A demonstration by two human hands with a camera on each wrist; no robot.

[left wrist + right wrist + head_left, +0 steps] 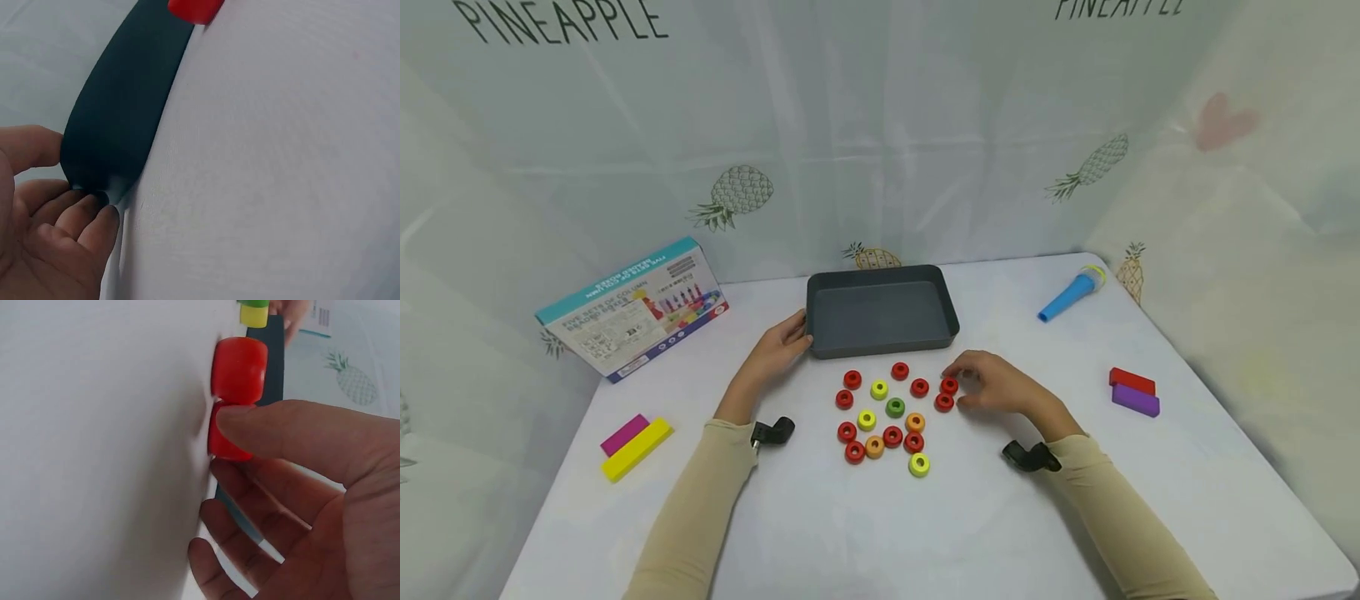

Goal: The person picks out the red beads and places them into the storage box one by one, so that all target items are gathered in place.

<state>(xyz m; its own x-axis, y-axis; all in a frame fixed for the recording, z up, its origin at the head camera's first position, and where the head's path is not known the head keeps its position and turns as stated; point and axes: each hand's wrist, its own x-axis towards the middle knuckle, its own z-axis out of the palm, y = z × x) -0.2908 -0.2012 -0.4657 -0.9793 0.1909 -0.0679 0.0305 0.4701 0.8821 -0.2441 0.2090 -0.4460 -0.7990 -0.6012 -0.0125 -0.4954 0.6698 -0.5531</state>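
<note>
A dark grey rectangular tray [883, 312] lies at the back of the table. At its left front corner my left hand [778, 346] grips the tray's wall [119, 119], thumb on one side and bent fingers on the other. Several red, yellow, orange and green ring-shaped beads lie loosely in front of the tray, among them a green bead [895, 407]. At the right of this group, my right hand [1000, 385] pinches a red bead [228, 440] between thumb and forefinger. Another red bead [239, 370] stands against it. The thumb hides part of the pinched bead.
A printed cardboard box [636, 308] leans at the back left. Nearer on the left lie magenta [625, 434] and yellow [636, 450] blocks. To the right are a blue toy microphone [1067, 296] and red [1132, 382] and purple [1136, 400] blocks. A pineapple-print curtain hangs behind.
</note>
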